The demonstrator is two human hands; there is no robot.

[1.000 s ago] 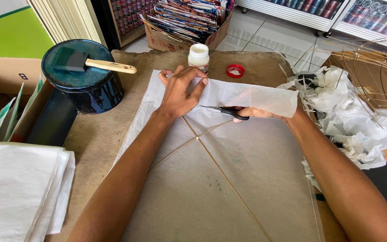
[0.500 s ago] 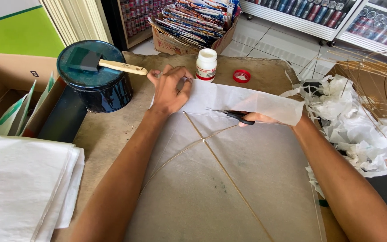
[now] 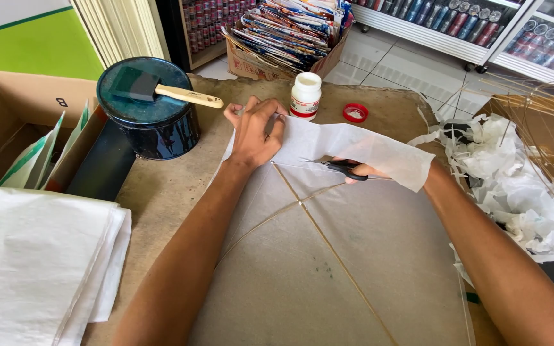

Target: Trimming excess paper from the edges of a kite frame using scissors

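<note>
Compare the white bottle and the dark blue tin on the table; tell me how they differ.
The white bottle is small, slim and pale; the dark blue tin is wide, squat and dark. The bottle stands uncapped, a red cap lying beside it; the tin's lid is on. A foam brush rests on the tin; nothing sits on the bottle. The bottle stands nearer the left hand. Both stand upright on the table.

We work at a table covered in worn brown paper (image 3: pixel 161 192). On it lie a thin white paper sheet with slim bamboo sticks (image 3: pixel 328 269), a round dark blue tin (image 3: pixel 155 128), a small white plastic bottle (image 3: pixel 305 96), a red cap (image 3: pixel 355 113) and folded white woven sacks (image 3: pixel 33 256).
</note>
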